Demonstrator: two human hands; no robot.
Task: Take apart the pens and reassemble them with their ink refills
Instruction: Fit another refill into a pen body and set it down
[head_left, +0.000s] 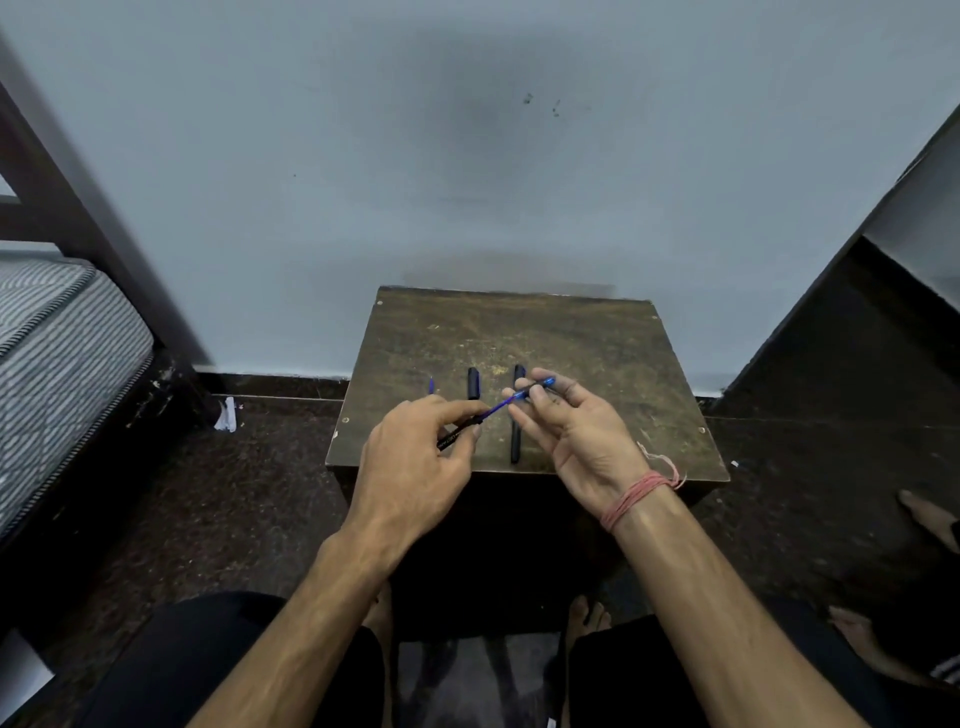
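The left hand (415, 457) is gripping a slim black barrel (457, 435), while the right hand (566, 415) is pinching the thin blue refill (511, 400) running between both hands above the scuffed wooden bench (597, 353). A matte black pen (517, 415) is lying beneath the right fingertips, and a short cap (473, 383) just beyond the left.

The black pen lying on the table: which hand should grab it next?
Probably the right hand. It hovers just beside the black pen and only pinches the blue refill, while the left hand grips the barrel.

Blue refill (511, 401) half out of black barrel (457, 435); black pen (517, 415) lies beside.
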